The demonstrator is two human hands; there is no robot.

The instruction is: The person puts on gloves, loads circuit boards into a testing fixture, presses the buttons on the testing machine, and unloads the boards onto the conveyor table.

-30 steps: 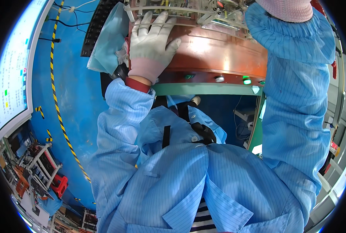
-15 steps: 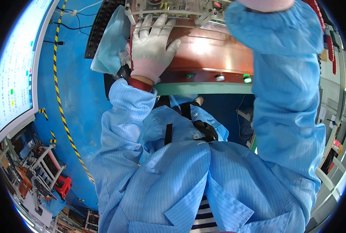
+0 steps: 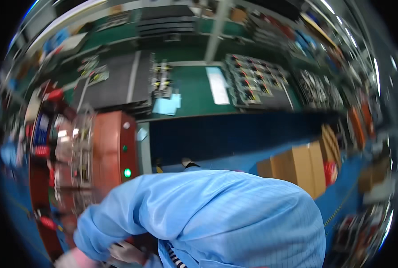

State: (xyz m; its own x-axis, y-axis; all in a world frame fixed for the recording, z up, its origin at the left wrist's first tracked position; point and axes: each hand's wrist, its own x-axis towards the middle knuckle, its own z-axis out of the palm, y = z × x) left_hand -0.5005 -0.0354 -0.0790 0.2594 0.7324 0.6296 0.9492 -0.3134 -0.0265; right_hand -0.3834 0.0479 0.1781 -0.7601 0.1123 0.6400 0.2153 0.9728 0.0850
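Note:
At the lower left edge, my right hand [image 3: 71, 260] is mostly cut off and smeared, with only a pinkish glove cuff beyond the blue sleeve. My left hand [image 3: 126, 252], in a pale glove, shows partly beneath the right sleeve; its fingers are blurred. Both hands are nearest the front of a copper-coloured machine [image 3: 107, 149] with a clear-covered fixture [image 3: 80, 154]. On the machine's edge a green button [image 3: 127, 173] is lit. Whether either hand touches or holds anything is hidden.
A long green bench [image 3: 192, 82] spans the far side, bearing a grey mat [image 3: 114, 73], a tray of small assemblies [image 3: 257, 78] and a white sheet [image 3: 217, 85]. Cardboard boxes [image 3: 308, 165] stand on the blue floor at the right.
The view has swung far to the right, bringing the bench and boxes in. The machine now lies at the left. My left hand, earlier spread flat on the machine, is now low and partly covered.

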